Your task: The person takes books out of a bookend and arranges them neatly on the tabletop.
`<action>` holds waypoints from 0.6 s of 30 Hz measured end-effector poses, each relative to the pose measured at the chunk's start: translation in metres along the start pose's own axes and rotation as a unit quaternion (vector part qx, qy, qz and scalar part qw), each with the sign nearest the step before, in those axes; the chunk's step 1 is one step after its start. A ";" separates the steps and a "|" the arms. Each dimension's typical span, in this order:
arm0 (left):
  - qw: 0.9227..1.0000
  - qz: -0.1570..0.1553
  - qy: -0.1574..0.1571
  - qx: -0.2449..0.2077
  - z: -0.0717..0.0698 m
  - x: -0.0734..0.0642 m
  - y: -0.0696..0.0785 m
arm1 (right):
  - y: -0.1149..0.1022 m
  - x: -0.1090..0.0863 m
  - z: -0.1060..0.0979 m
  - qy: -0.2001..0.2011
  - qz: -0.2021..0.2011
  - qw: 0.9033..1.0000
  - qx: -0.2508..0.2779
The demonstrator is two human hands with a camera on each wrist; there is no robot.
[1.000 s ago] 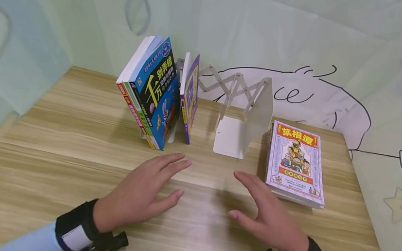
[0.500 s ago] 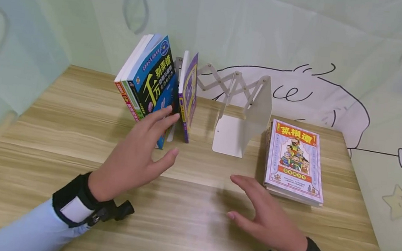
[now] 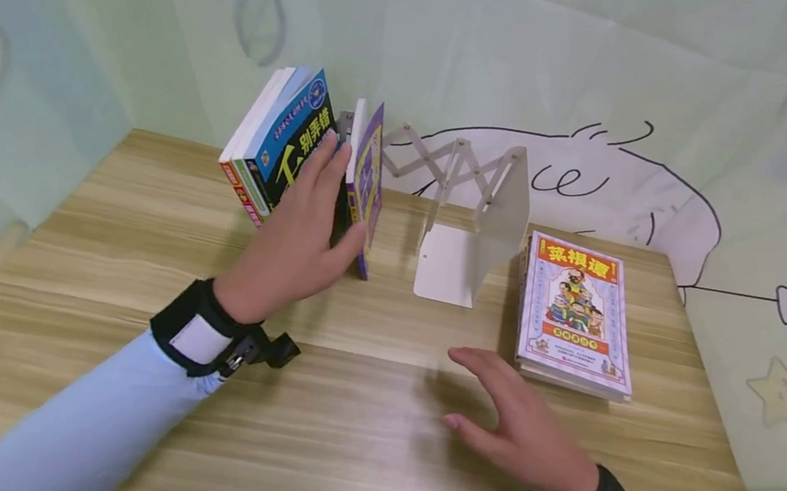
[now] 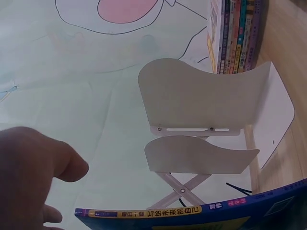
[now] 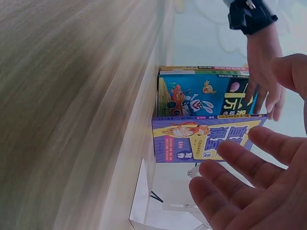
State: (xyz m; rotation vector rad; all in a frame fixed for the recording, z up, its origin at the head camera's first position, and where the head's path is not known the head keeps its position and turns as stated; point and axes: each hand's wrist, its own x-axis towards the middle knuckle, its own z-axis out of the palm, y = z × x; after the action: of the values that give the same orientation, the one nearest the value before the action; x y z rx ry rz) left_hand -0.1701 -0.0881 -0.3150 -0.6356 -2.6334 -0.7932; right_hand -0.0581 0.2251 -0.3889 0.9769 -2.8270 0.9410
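My left hand (image 3: 291, 237) reaches in at the leaning black-and-blue book (image 3: 298, 131), fingers extended over its cover. Its thumb lies near the purple book (image 3: 370, 177), which stands upright just right of the fingers. Whether the fingertips touch either book is hard to tell. In the right wrist view the left hand (image 5: 265, 64) is at the upper edges of these books. My right hand (image 3: 525, 434) hovers above the table in front of the book stack (image 3: 572, 317), fingers spread, holding nothing.
A white expandable metal bookend (image 3: 504, 210) with scissor links stands right of the purple book. The wooden table (image 3: 368, 455) meets a patterned cloth wall (image 3: 462, 49) at the back. The stack lies flat on the right.
My left hand has moved forward from above the table to the black-and-blue book, now covering part of its front. The right hand has hardly moved.
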 end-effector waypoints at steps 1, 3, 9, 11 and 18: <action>1.000 0.000 0.001 0.000 0.001 0.003 0.000 | 0.000 0.000 0.000 -0.002 0.002 1.000 0.001; 1.000 0.003 0.000 0.004 0.003 0.007 -0.001 | -0.001 0.000 0.000 -0.003 0.002 1.000 0.001; 0.998 0.036 0.043 0.017 0.010 0.003 -0.003 | -0.001 -0.001 0.003 0.006 -0.006 1.000 0.011; 0.997 0.043 0.067 0.015 0.010 0.000 -0.002 | 0.000 -0.002 0.003 0.013 -0.010 1.000 0.016; 0.984 0.088 0.153 -0.001 0.009 -0.012 0.005 | 0.001 -0.001 0.003 0.022 -0.021 0.999 0.018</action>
State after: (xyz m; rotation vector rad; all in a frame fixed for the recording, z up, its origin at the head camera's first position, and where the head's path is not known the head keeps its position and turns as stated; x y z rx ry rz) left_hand -0.1592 -0.0831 -0.3250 -0.6773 -2.2653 -0.7722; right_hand -0.0569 0.2246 -0.3924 1.0015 -2.7530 0.9989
